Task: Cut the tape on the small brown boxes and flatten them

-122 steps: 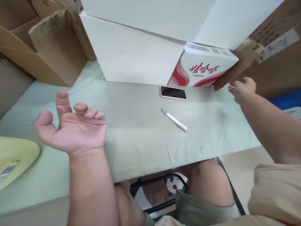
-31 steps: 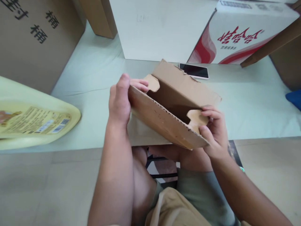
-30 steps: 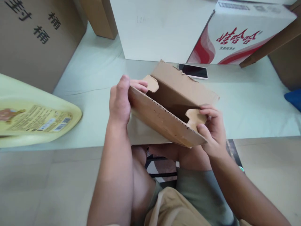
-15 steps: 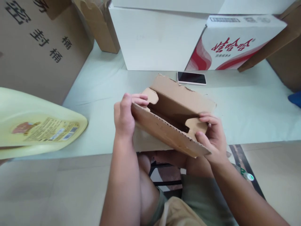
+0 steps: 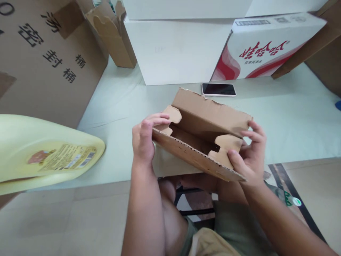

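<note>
A small brown cardboard box (image 5: 197,155) with an open top and torn, ragged upper edges is held tilted over the near edge of the table. My left hand (image 5: 145,137) grips its left end, fingers over the notched left flap (image 5: 174,114). At the other end my right hand (image 5: 252,156) holds the box, the thumb pressing on the right flap (image 5: 229,145) and some fingers raised by the far corner. The box's inside is in shadow, and its bottom is only partly visible.
Behind the box, a phone (image 5: 218,89) lies on the pale green tablecloth (image 5: 117,103). White boxes (image 5: 181,49) and a red-and-white carton (image 5: 263,49) stand at the back. A yellow plastic jug (image 5: 53,149) and a big carton (image 5: 48,71) occupy the left. A bottle (image 5: 290,199) is low on the right.
The view has shifted slightly. My right hand's fingers have spread up toward the far right corner of the box, and its flaps stand a little wider apart. Both hands keep hold.
</note>
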{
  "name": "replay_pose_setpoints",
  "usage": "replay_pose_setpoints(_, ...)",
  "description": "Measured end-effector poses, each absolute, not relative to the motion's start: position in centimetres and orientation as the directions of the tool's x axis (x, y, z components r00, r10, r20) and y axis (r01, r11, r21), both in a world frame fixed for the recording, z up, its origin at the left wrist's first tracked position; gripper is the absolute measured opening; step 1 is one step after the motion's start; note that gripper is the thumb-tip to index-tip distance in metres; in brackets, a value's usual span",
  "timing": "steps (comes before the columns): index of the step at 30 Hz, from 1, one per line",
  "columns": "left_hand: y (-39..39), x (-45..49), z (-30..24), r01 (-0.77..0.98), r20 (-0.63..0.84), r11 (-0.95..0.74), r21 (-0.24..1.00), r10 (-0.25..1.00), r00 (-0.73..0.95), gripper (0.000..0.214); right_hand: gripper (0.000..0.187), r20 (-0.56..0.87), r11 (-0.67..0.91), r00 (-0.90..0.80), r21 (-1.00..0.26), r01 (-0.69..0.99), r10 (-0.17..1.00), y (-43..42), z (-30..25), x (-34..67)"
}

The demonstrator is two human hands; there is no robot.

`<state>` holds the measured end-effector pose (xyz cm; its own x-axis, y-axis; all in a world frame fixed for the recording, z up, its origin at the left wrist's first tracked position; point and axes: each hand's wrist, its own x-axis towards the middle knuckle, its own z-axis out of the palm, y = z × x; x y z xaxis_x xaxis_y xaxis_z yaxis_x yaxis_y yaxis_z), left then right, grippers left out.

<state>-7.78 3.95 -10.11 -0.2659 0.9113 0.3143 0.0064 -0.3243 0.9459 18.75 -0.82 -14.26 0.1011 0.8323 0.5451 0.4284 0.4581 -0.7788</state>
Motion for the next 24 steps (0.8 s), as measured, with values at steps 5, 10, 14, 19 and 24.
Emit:
replay_pose_setpoints(5,3.9,-8.2,-10.6,0.073,0.325,-0.317,0.945,0.914,-0.243,0.068,0.089,0.392,0.353,0.160,-0.908,0.228,0.906,-1.0,-14.5,18.0)
replay_pose_setpoints(10,4.3,-8.2,-10.8,0.120,0.373,-0.354,0.928,0.897,-0.237,0.053,0.045,0.405,0.359,0.129,-0.891,0.277,0.905,-0.9,-14.7,18.5)
replay_pose_setpoints(14,4.5,-8.5,-10.6,0.262,0.400,-0.353,0.898,0.903,-0.156,0.041,0.022,0.415,0.392,0.052,-0.889,0.237,0.909,-0.8,-15.1,19.1)
replay_pose_setpoints(19,4.5,-8.8,-10.1,0.345,0.372,-0.317,0.884,0.923,-0.105,0.019,0.034,0.384,0.384,0.012,-0.923,0.027,0.923,-0.9,-15.7,19.0)
replay_pose_setpoints(24,4.8,-9.0,-10.0,0.292,0.278,-0.209,0.933,0.936,-0.218,0.018,0.055,0.257,0.261,0.101,-0.965,-0.019,0.961,-0.9,-16.5,18.7)
